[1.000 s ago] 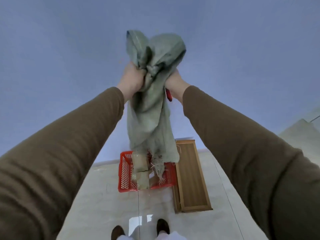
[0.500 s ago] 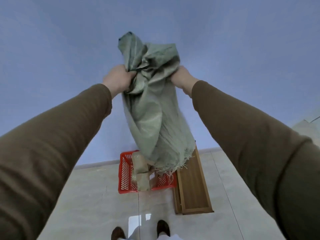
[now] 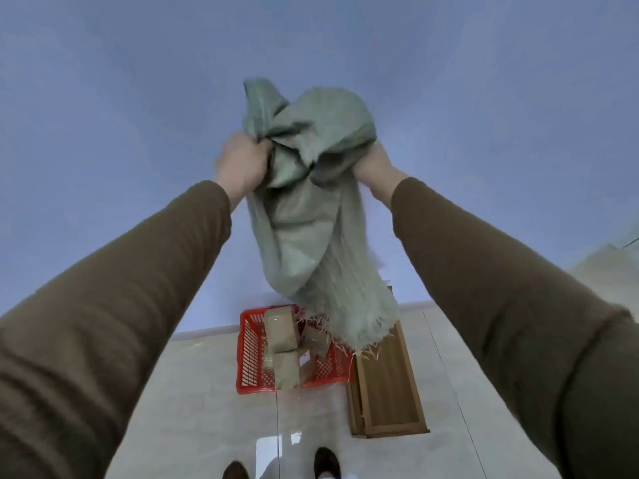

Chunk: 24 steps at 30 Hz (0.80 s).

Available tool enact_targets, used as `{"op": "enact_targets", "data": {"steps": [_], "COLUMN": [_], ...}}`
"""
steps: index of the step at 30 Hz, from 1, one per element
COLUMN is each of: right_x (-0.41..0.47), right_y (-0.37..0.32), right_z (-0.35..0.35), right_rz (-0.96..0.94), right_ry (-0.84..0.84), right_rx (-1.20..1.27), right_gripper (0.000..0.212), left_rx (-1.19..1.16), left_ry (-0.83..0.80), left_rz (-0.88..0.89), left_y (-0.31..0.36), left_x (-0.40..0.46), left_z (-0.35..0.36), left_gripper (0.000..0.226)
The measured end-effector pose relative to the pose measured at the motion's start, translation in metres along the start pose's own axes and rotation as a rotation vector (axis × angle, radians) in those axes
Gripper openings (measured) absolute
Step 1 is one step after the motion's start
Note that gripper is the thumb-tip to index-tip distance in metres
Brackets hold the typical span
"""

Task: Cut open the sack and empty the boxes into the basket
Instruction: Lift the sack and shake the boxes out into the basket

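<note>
Sack, green woven, upended over red basket; boxes piled inside.
Left hand and right hand each grip bunched cloth, fingers curled tight. Risk: frayed cut mouth hangs right, over wooden frame; any remaining box could drop outside basket, or threads snag it.

Soft daylight, fisheye warp, motion blur

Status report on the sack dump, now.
Left hand and right hand grip green sack, frayed end down. Boxes in red basket. Wooden crate beside it; nothing blocking.
</note>
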State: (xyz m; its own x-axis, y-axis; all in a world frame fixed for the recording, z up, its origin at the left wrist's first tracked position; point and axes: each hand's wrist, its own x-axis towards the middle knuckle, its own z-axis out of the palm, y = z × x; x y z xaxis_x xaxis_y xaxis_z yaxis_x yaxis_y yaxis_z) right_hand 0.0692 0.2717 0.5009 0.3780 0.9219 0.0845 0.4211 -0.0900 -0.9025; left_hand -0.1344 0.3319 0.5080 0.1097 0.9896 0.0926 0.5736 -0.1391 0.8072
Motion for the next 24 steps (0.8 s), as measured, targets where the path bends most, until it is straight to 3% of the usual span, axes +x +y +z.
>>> {"op": "enact_targets", "data": {"steps": [2,3,5,6,7,9,10,12,14,16,18,22,24], "right_x": [0.01,0.014,-0.001,-0.003,-0.004,-0.001,0.005,0.006,0.004,0.0,-0.006,-0.011,-0.011], "right_y": [-0.008,-0.009,-0.001,0.012,0.017,0.002,-0.005,-0.028,-0.031,-0.032,-0.03,-0.008,0.006], "right_z": [-0.009,-0.01,-0.002,0.002,0.002,-0.005,-0.006,-0.003,0.004,0.007,0.009,0.007,0.007], "right_rz": [-0.099,-0.127,0.009,0.076,0.08,0.039,0.022,0.039,0.081,0.098,0.057,0.029,0.065], "right_ry": [0.305,0.278,-0.135,-0.195,-0.122,0.081,0.084,-0.05,-0.132,-0.213,-0.284,-0.433,-0.481], "right_rx": [0.199,0.163,-0.167,-0.288,-0.254,0.041,0.082,0.043,-0.014,-0.024,0.031,0.289,0.371], "right_gripper": [0.018,0.02,0.02,0.022,0.019,0.023,0.027,0.023,0.016,0.014,0.016,0.017,0.016], "left_rx": [-0.157,-0.107,0.095,0.12,0.076,-0.048,-0.095,-0.266,-0.425,-0.364,-0.153,0.042,0.067], "left_ry": [0.163,0.101,-0.123,-0.14,-0.071,0.069,0.059,-0.077,-0.322,-0.573,-0.67,-0.566,-0.448], "left_rz": [0.017,0.021,-0.025,-0.046,-0.041,-0.017,-0.004,-0.006,-0.014,0.013,0.024,0.126,0.141], "left_y": [-0.003,-0.002,-0.001,-0.001,-0.002,0.002,0.004,0.013,0.014,0.01,0.002,-0.021,-0.031], "left_x": [0.007,0.01,0.0,-0.006,-0.007,-0.007,-0.006,-0.011,-0.019,-0.022,-0.021,-0.015,-0.014], "left_z": [-0.003,-0.001,0.001,0.003,0.003,0.0,0.0,0.003,0.01,0.014,0.015,0.025,0.03], "left_gripper": [0.03,0.033,0.036,0.037,0.038,0.038,0.037,0.037,0.047,0.062,0.076,0.046,0.044]}}
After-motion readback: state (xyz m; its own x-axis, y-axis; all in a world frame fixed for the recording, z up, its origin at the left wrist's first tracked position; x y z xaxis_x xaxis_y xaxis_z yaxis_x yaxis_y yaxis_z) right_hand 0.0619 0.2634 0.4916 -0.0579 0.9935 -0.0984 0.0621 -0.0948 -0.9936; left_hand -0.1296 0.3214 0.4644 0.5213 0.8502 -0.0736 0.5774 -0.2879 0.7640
